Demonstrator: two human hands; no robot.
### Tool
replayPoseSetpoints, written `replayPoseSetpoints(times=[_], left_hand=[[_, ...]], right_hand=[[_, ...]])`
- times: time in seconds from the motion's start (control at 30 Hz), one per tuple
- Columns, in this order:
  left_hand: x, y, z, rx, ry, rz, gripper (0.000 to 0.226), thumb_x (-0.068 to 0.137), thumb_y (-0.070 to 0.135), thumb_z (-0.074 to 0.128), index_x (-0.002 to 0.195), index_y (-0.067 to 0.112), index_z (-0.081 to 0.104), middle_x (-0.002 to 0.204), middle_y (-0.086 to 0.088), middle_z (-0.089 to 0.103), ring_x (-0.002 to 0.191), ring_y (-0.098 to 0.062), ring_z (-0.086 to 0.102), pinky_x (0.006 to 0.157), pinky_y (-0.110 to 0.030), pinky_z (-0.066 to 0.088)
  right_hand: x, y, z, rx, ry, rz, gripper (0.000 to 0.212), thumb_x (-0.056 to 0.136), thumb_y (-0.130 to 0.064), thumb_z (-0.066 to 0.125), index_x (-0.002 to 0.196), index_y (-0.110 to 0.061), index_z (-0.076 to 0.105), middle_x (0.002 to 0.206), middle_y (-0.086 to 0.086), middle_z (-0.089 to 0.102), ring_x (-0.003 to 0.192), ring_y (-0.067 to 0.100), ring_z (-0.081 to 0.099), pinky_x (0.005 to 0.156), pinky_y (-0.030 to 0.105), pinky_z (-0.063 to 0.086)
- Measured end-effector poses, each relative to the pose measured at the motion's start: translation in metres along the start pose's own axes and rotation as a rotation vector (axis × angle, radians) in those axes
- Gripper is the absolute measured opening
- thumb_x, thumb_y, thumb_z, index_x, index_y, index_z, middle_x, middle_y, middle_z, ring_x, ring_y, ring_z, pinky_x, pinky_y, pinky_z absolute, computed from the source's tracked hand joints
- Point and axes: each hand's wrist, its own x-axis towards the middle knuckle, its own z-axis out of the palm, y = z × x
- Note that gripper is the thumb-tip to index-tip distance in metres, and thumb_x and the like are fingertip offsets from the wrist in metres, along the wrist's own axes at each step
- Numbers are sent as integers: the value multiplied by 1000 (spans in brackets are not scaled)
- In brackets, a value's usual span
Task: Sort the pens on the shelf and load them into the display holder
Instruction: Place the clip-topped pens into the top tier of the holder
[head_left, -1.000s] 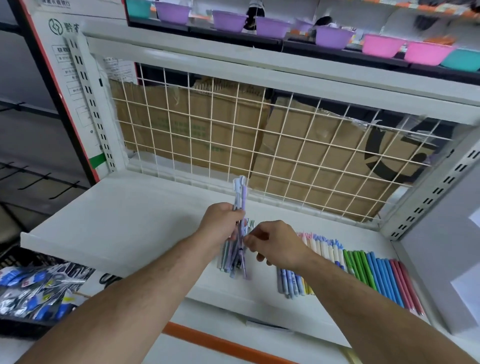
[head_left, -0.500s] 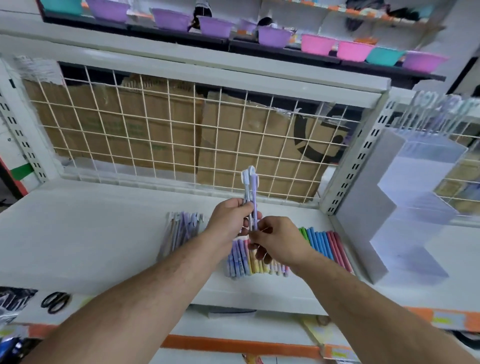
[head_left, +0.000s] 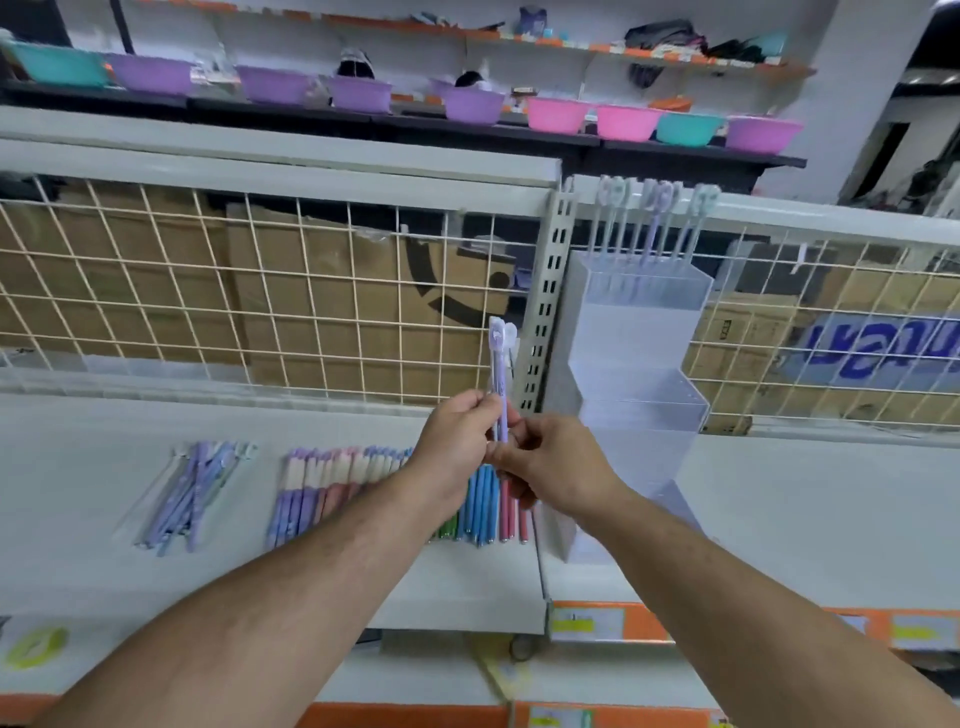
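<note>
Pens (head_left: 500, 374), tips seemingly behind fingers (head_left: 475, 410)

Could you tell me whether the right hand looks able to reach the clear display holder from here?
Probably yes: the clear acrylic tiered display holder stands just right of the right hand, with nothing between them, though it and the left hand both hold the lilac pens.

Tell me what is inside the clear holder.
Several pale pens stand upright in the holder's top tier. No pens show in the lower tiers; the right hand covers part of the lowest one.
</note>
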Motion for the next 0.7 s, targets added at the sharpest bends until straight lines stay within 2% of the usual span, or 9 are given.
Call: replayPoseSetpoints(times=[0.2, 0.3, 0.4, 0.5, 0.6, 0.7], left_hand=[[-2, 16, 76, -44, 18, 52, 28, 103, 22, 48, 85, 8, 64, 63, -6, 60, 48, -17, 55, 46, -24, 45], [2, 23, 100, -23, 73, 73, 28, 103, 19, 47, 83, 8, 62, 58, 0, 62, 49, -12, 54, 45, -20, 43], [9, 27, 114, 17, 91, 90, 23, 102, 14, 46, 86, 10, 61, 63, 3, 64, 60, -13, 56, 53, -24, 46], [16, 28, 124, 59, 43, 100, 18, 103, 15, 47, 91, 8, 59, 67, -2, 66, 62, -18, 58, 60, -32, 47], [23, 28, 129, 91, 2, 121, 18, 103, 16, 48, 96, 3, 59, 66, -2, 66, 60, -17, 58, 59, -33, 46], [31, 30, 130, 105, -13, 145, 22, 104, 17, 47, 104, -2, 60, 68, -3, 66, 62, -16, 60, 60, -31, 48]], right_hand=[[1, -1, -75, -21, -5, -87, 28, 83, -13, 77, 62, -7, 60, 54, 3, 65, 44, 18, 60, 42, 25, 48], [3, -9, -104, -85, 26, -94, 32, 79, -28, 80, 70, -1, 65, 59, 2, 69, 46, 13, 61, 42, 25, 47], [15, -25, -134, -56, 167, -121, 36, 75, -37, 75, 78, -3, 64, 62, 1, 69, 47, 12, 61, 42, 23, 45], [29, -42, -152, -19, 225, -168, 26, 83, -30, 74, 81, -7, 62, 69, 5, 69, 49, 12, 63, 43, 24, 46], [40, -51, -158, -66, 229, -183, 21, 88, -22, 71, 86, -2, 64, 75, 9, 71, 52, 11, 68, 44, 24, 50], [49, -54, -160, -110, 262, -178, 13, 88, -16, 70, 84, -4, 65, 70, 8, 72, 54, 13, 70, 45, 28, 54]])
